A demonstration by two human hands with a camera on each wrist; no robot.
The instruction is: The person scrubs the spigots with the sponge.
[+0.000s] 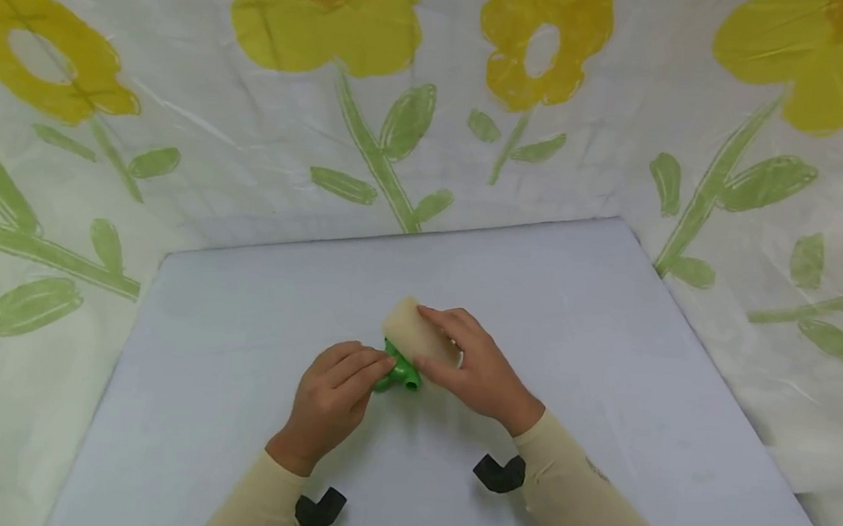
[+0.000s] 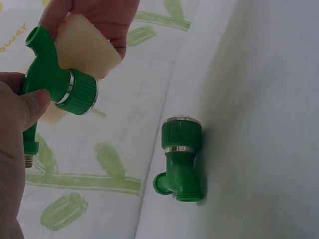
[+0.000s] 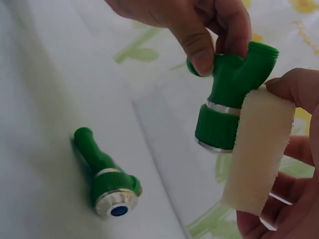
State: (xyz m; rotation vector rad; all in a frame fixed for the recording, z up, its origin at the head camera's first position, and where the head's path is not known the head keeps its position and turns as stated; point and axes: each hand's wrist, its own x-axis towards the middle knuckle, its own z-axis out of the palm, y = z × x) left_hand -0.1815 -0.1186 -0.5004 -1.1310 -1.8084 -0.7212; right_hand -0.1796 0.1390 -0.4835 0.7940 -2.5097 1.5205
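Note:
My left hand (image 1: 334, 397) pinches a green plastic tap (image 1: 408, 376) with a ribbed collar and silver ring, held up in front of me. In the left wrist view the tap (image 2: 50, 74) shows its spout and a brass-coloured threaded end. A cream sponge (image 1: 415, 333) is gripped by my right hand (image 1: 483, 373) between thumb and fingers. Seen from the right wrist, the sponge (image 3: 261, 149) lies right against the tap's (image 3: 232, 84) side; whether it presses is hard to tell.
Another green tap (image 2: 182, 159) rests on the white table; the right wrist view shows a green tap (image 3: 107, 174) with a blue-centred cap there too, perhaps the same one. Black curved pieces (image 1: 320, 508) sit by both sleeves. A flower-painted sheet (image 1: 250, 156) stands behind the table (image 1: 613, 313).

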